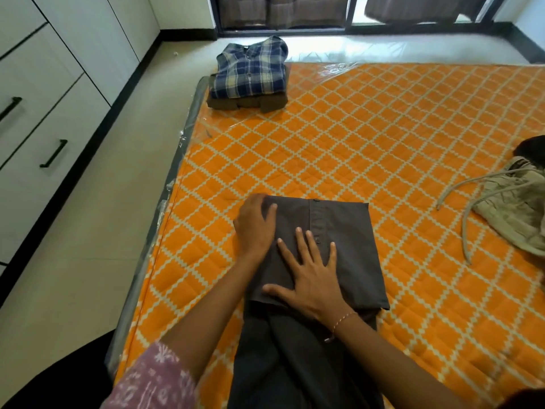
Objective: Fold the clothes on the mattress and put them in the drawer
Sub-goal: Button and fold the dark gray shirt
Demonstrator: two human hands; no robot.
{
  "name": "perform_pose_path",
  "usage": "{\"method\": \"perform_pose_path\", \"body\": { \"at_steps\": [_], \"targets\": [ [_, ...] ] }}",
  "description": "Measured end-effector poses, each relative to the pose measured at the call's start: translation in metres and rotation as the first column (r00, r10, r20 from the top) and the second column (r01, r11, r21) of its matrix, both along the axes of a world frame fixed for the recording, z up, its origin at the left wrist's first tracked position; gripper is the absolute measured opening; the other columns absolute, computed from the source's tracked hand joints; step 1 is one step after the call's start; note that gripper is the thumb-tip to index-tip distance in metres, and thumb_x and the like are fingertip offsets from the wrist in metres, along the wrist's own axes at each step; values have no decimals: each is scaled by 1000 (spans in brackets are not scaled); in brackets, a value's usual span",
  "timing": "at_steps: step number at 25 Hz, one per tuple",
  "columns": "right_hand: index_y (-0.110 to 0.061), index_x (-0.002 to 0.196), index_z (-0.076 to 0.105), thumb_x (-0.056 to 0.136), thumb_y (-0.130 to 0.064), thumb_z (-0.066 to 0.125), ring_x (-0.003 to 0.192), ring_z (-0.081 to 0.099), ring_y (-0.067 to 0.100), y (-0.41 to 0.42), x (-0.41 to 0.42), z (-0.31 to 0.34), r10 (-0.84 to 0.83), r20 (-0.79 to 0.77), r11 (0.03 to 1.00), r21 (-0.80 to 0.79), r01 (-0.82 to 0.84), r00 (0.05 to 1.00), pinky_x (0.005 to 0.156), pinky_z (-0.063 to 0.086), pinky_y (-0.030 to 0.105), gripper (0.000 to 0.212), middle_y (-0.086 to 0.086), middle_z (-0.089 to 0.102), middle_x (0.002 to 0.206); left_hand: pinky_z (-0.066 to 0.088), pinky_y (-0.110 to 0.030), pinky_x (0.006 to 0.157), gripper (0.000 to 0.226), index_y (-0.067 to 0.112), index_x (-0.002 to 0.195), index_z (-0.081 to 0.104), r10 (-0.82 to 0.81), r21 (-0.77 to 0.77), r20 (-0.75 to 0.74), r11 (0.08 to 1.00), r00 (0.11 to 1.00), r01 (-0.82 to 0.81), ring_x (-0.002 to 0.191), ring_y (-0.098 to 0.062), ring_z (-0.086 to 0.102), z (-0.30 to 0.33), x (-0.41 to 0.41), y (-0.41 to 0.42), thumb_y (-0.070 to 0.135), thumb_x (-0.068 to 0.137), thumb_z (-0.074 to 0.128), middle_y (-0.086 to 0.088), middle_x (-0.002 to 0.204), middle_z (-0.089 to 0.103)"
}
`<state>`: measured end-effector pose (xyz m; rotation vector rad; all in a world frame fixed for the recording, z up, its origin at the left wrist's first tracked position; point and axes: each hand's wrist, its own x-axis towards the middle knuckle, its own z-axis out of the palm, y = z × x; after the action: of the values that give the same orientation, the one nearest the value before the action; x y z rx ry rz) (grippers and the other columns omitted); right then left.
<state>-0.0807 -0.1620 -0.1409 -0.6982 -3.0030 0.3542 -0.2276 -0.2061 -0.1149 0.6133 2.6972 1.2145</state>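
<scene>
The right hand (309, 278) lies flat with its fingers (300, 243) spread straight on the folded dark grey button-front shirt (348, 246), pressing it down. The left hand (255, 224) rests on the shirt's left edge, its fingers (269, 212) bent over the fold and touching the cloth. The shirt lies on the orange mattress with a cream lattice pattern (383, 143), its unfolded part trailing toward the person. At the mattress's far left corner a folded blue plaid shirt (250, 70) sits on top of a folded brown garment (253, 103). A crumpled beige garment with drawstrings (513, 208) lies near the right edge. White drawers with black handles (53, 153) stand to the left across the floor.
</scene>
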Motion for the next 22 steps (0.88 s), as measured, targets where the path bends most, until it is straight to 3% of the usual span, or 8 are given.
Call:
{"method": "perform_pose_path", "body": {
  "at_steps": [3,6,9,13,15,17,19,22],
  "targets": [
    [-32,151,5,75,-83,2,147,-6,23,33,23,11,-333,-44,942,-69,330,942,112,-1,58,92,7,-5,159,24,-49,108,60,20,135,52,-326,-314,-247,918,912,243,139,-26,33,-19,68,-29,55,94,25,-11,148,39],
    [-29,149,-1,80,-79,-3,146,-7,23,37,41,5,-144,29,987,-66,145,989,112,7,62,85,5,-10,157,31,-53,107,74,21,138,48,-582,-581,-274,735,765,351,138,-27,35,-42,86,-49,66,92,11,-13,147,40],
    [-28,149,4,85,-72,-9,145,2,24,26,58,6,41,168,996,-79,-28,985,112,14,60,78,6,-2,156,24,-52,110,78,18,143,40,-678,-635,-199,639,707,434,141,-29,29,-37,80,-59,70,87,22,-13,150,35],
    [-30,152,9,99,-55,8,142,19,28,41,137,-3,253,239,965,3,-261,938,106,33,49,58,15,26,153,19,-45,113,71,21,150,20,-827,-678,-197,503,527,535,143,-28,21,-47,77,-119,64,94,17,-9,155,25],
    [-30,152,0,101,-48,11,139,31,30,51,165,-4,305,265,947,14,-320,915,99,43,44,55,15,31,151,19,-41,113,67,23,152,7,-836,-658,-237,513,495,551,144,-27,17,-54,73,-152,60,97,17,-9,156,22],
    [-34,146,-21,96,-41,17,142,22,30,61,175,9,337,308,929,47,-368,890,102,44,44,63,13,13,156,28,-38,109,60,24,152,0,-836,-631,-269,529,479,568,140,-30,24,-55,65,-175,50,100,16,-12,153,28],
    [-34,141,-33,88,-47,32,144,3,27,65,184,20,371,352,904,77,-421,859,111,30,47,85,10,-5,156,44,-38,100,58,23,152,-2,-849,-633,-266,512,457,581,135,-34,36,-48,58,-196,37,101,21,-12,153,27],
    [-16,152,13,68,-80,40,141,23,28,48,197,27,488,410,814,105,-571,770,108,24,45,109,14,21,155,32,-40,108,81,17,152,-3,-891,-653,-252,444,377,613,143,-30,19,-35,66,-214,45,88,39,-8,159,1]
  ]
}}
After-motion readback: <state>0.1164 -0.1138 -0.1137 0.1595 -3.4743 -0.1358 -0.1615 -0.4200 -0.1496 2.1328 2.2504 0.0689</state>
